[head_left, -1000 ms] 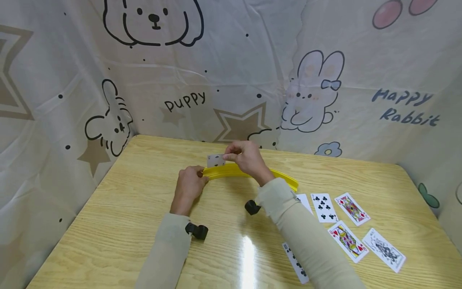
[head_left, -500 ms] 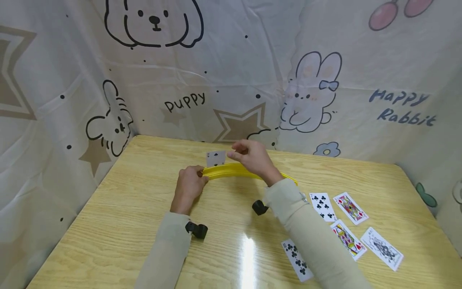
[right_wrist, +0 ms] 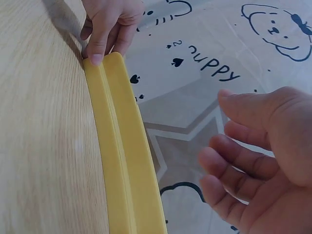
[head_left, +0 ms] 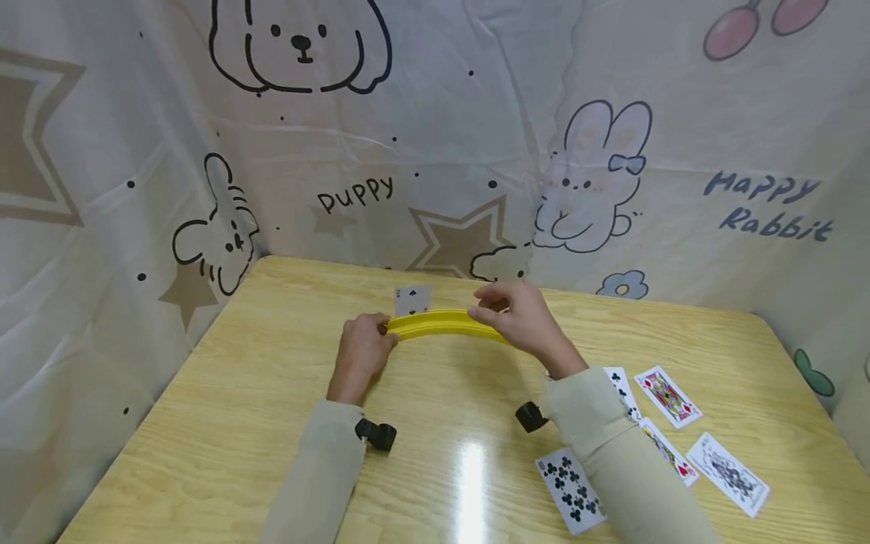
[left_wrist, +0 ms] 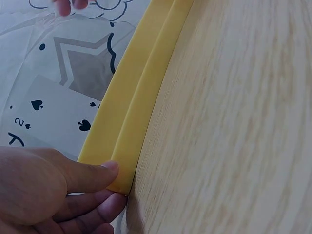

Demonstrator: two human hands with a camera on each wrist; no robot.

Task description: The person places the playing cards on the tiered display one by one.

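Note:
My left hand point(head_left: 362, 351) pinches the left end of a curved yellow playing-card holder point(head_left: 442, 323), thumb on the front and fingers beneath, as the left wrist view shows. A two of spades point(head_left: 411, 299) stands upright in the holder near that end, its lower edge hidden by the yellow wall point(left_wrist: 122, 102). My right hand point(head_left: 519, 321) hovers by the holder's right part and covers that end in the head view. Its fingers point(right_wrist: 239, 161) are loosely bent with nothing between them, apart from the holder in the right wrist view.
Face-up cards lie on the wooden table point(head_left: 238, 423) at the right: a ten of clubs point(head_left: 567, 491), a joker point(head_left: 729, 474), a diamond face card point(head_left: 668, 397), and a heart face card point(head_left: 666, 449) and a club card point(head_left: 621, 389) partly behind the right sleeve. A printed curtain point(head_left: 435, 98) hangs behind.
My right hand has let go of the two of spades and moved right along the holder. The card stays upright in the holder. My left hand keeps its grip on the end.

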